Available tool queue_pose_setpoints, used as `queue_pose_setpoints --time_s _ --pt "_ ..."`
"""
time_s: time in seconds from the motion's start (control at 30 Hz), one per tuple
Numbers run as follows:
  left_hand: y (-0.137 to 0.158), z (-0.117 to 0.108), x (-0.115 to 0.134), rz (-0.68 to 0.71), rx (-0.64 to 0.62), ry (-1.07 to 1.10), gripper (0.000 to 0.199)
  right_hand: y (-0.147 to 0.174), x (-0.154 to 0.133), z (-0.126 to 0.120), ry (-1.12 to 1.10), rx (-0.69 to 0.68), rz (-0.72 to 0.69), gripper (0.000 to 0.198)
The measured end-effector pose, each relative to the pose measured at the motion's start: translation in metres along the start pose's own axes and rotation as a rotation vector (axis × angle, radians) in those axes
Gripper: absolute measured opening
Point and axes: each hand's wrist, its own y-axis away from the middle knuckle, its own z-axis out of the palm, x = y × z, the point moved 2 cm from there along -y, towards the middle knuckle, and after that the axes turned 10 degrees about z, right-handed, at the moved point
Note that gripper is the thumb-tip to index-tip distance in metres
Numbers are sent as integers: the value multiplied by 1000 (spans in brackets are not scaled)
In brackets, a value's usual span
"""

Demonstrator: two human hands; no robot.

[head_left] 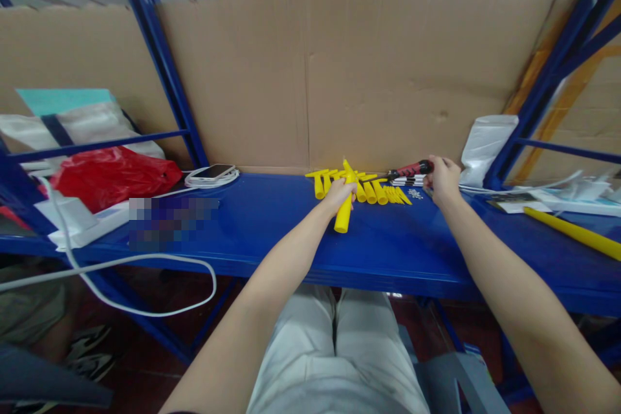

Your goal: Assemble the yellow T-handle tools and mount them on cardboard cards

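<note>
1. Brown cardboard (pixel 412 77) behind the blue shelf (pixel 272 233).
2. At left, 1 red plastic bag (pixel 116 174).
3. Beside it, 1 phone (pixel 217 172) on coiled white cable (pixel 196 182).
4. At right, 1 white pouch (pixel 485 149), upright near a blue post (pixel 531 107).

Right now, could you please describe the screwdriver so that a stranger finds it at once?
Find the blue table before the cardboard wall. Near the right end of the yellow parts, the right hand holds the screwdriver. Its red-and-black handle sets it apart from those yellow parts.
</note>
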Motion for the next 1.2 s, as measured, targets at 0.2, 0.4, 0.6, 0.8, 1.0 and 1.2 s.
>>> queue_pose_setpoints --time_s 0.2,0.4,0.6,0.8,1.0,1.2 --pt "1 1 2 7 -10 7 12 8 -1 6 93 -89 -9 19" --pt "1 1 3 15 -4 34 13 16 2 11 295 -299 50 24" --pt "1 1 4 26 11 65 17 30 10 14 658 -765 165 37" --pt "4 3 8 36 18 73 20 38 28 24 825 -995 139 43" --pt "11 10 13 32 -75 31 16 34 29 34 769 -772 -45 21" --pt "14 18 13 52 -199 -16 18 35 20 38 508 -601 -163 14"
